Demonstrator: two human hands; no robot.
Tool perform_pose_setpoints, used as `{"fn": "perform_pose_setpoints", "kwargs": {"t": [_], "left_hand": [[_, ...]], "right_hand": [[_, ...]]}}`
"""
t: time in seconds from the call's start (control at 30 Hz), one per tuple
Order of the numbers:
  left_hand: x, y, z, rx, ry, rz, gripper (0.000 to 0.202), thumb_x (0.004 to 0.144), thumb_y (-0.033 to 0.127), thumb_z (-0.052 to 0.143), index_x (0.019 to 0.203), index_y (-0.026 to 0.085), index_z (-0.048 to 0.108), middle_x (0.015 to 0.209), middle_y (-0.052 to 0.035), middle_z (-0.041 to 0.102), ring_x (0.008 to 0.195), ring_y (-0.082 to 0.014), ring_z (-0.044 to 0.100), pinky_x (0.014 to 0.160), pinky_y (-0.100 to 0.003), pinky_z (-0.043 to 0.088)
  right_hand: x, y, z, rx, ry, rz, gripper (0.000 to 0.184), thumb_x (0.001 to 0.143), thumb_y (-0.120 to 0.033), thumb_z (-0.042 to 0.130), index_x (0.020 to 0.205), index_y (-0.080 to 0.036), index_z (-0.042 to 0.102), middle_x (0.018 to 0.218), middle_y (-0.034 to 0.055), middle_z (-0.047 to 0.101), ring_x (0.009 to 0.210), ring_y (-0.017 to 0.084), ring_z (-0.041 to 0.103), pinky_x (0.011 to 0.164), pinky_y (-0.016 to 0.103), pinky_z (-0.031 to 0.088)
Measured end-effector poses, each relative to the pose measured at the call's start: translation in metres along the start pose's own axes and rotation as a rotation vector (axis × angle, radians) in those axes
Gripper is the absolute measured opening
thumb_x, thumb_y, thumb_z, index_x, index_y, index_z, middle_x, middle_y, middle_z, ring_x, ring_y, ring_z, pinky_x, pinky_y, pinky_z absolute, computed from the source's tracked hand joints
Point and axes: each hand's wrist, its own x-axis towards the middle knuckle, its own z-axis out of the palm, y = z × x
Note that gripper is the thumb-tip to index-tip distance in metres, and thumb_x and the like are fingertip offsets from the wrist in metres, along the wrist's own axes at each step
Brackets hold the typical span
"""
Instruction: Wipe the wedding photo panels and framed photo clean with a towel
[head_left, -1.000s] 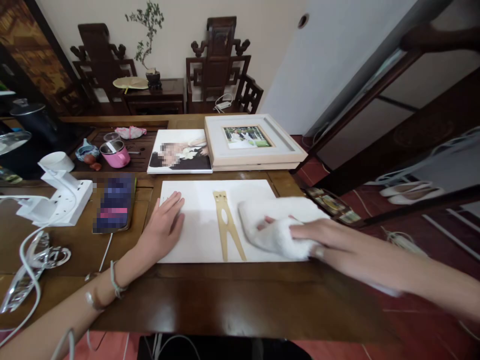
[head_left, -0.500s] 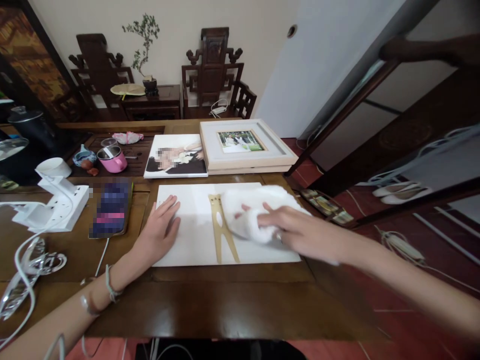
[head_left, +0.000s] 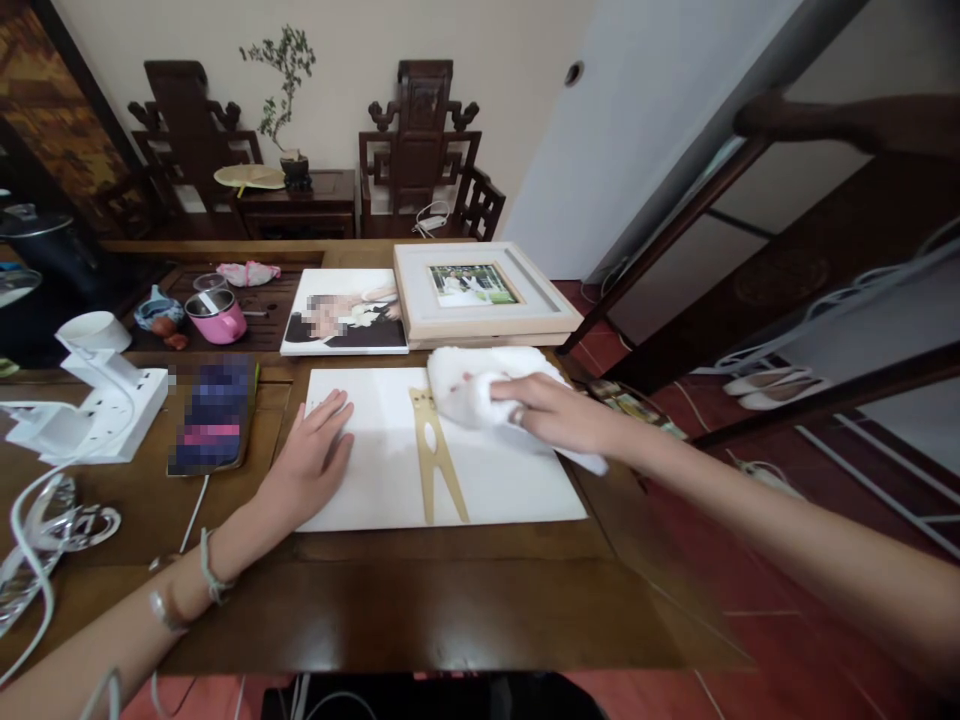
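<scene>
A white board (head_left: 495, 480) lies face down on the brown wooden table (head_left: 420, 610), with a tan wooden stand piece (head_left: 435, 460) fixed along its middle. My left hand (head_left: 307, 462) rests flat and open on the board's left part. My right hand (head_left: 555, 410) grips a fluffy white cloth (head_left: 469, 385) and presses it on the board's far right area, just right of the stand piece's top.
Behind the board lie a frameless photo print (head_left: 345, 312) and a pale framed photo (head_left: 480, 295). To the left are a phone (head_left: 212, 418), a white power strip (head_left: 97, 405) with cables, and a pink cup (head_left: 217, 318) on a tea tray. Dark chairs stand at the wall.
My right hand has swept the cloth from the board's near right corner to its far edge, leftward and away from me. The left hand stays flat on the board.
</scene>
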Motion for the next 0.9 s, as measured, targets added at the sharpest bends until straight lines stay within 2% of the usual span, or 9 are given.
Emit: {"fn": "perform_pose_setpoints", "kwargs": {"t": [0.07, 0.13, 0.2, 0.27, 0.4, 0.5, 0.6, 0.77, 0.9], "left_hand": [[0.000, 0.000, 0.000, -0.004, 0.005, 0.004, 0.039, 0.095, 0.025, 0.038, 0.130, 0.013, 0.051, 0.142, -0.0175, 0.049, 0.138, -0.0285, 0.039, 0.116, -0.056, 0.022], [0.000, -0.001, 0.001, -0.009, 0.012, 0.005, 0.039, 0.095, 0.025, 0.038, 0.130, 0.013, 0.051, 0.142, -0.0174, 0.049, 0.138, -0.0280, 0.039, 0.116, -0.056, 0.021], [-0.001, -0.002, 0.002, -0.012, 0.015, 0.005, 0.039, 0.095, 0.025, 0.038, 0.131, 0.014, 0.051, 0.143, -0.0167, 0.049, 0.138, -0.0276, 0.038, 0.116, -0.056, 0.021], [-0.001, -0.003, 0.002, -0.012, 0.012, 0.004, 0.039, 0.095, 0.025, 0.039, 0.131, 0.014, 0.051, 0.143, -0.0167, 0.048, 0.138, -0.0277, 0.038, 0.116, -0.056, 0.021], [-0.001, -0.003, 0.003, -0.005, 0.004, 0.004, 0.039, 0.095, 0.024, 0.038, 0.131, 0.013, 0.051, 0.143, -0.0175, 0.047, 0.139, -0.0285, 0.038, 0.116, -0.057, 0.020], [-0.001, -0.001, 0.003, 0.004, -0.001, 0.001, 0.040, 0.095, 0.024, 0.038, 0.131, 0.012, 0.050, 0.143, -0.0180, 0.047, 0.139, -0.0288, 0.037, 0.116, -0.057, 0.020], [0.000, 0.000, 0.001, 0.010, -0.016, -0.008, 0.040, 0.095, 0.023, 0.038, 0.131, 0.011, 0.050, 0.144, -0.0182, 0.047, 0.139, -0.0286, 0.036, 0.116, -0.057, 0.020], [-0.001, 0.001, -0.001, 0.008, -0.021, -0.016, 0.039, 0.096, 0.024, 0.037, 0.131, 0.015, 0.049, 0.145, -0.0157, 0.046, 0.140, -0.0268, 0.036, 0.117, -0.056, 0.019], [-0.001, 0.000, 0.000, -0.001, -0.009, -0.011, 0.038, 0.096, 0.024, 0.038, 0.131, 0.016, 0.050, 0.144, -0.0155, 0.047, 0.139, -0.0267, 0.037, 0.117, -0.056, 0.020]], "right_hand": [[0.015, 0.005, 0.004, -0.006, 0.035, -0.006, 0.024, 0.064, -0.010, 0.039, 0.075, -0.021, 0.057, 0.075, 0.0030, 0.064, 0.085, 0.026, 0.064, 0.089, 0.047, 0.045], [0.016, 0.001, 0.009, -0.008, 0.052, -0.017, 0.028, 0.063, -0.008, 0.039, 0.079, -0.022, 0.058, 0.085, 0.0050, 0.067, 0.108, 0.030, 0.061, 0.102, 0.054, 0.035], [0.001, -0.010, 0.015, -0.004, 0.033, -0.034, 0.033, 0.064, -0.007, 0.038, 0.085, -0.021, 0.059, 0.098, 0.0069, 0.069, 0.127, 0.030, 0.049, 0.109, 0.058, 0.024], [-0.024, -0.027, 0.018, 0.006, -0.024, -0.023, 0.040, 0.064, -0.005, 0.037, 0.091, -0.021, 0.061, 0.109, 0.0067, 0.068, 0.134, 0.029, 0.041, 0.111, 0.058, 0.022], [-0.077, -0.060, 0.012, 0.029, -0.161, 0.088, 0.046, 0.067, -0.006, 0.041, 0.100, -0.028, 0.065, 0.120, 0.0008, 0.065, 0.127, 0.028, 0.049, 0.107, 0.050, 0.037], [-0.094, -0.070, 0.001, 0.087, -0.260, 0.145, 0.043, 0.065, -0.007, 0.044, 0.092, -0.030, 0.068, 0.105, -0.0013, 0.070, 0.104, 0.025, 0.064, 0.088, 0.037, 0.052], [-0.080, -0.059, -0.006, 0.090, -0.234, 0.137, 0.040, 0.066, -0.009, 0.044, 0.091, -0.029, 0.068, 0.092, 0.0004, 0.069, 0.090, 0.023, 0.066, 0.077, 0.033, 0.052], [-0.009, -0.024, 0.000, 0.035, -0.007, 0.023, 0.019, 0.067, -0.014, 0.041, 0.073, -0.022, 0.057, 0.066, 0.0005, 0.057, 0.070, 0.021, 0.060, 0.069, 0.033, 0.046], [0.033, -0.023, 0.018, 0.021, 0.104, 0.049, 0.020, 0.068, -0.008, 0.037, 0.076, -0.021, 0.051, 0.070, 0.0010, 0.056, 0.079, 0.023, 0.061, 0.078, 0.040, 0.045]]}}
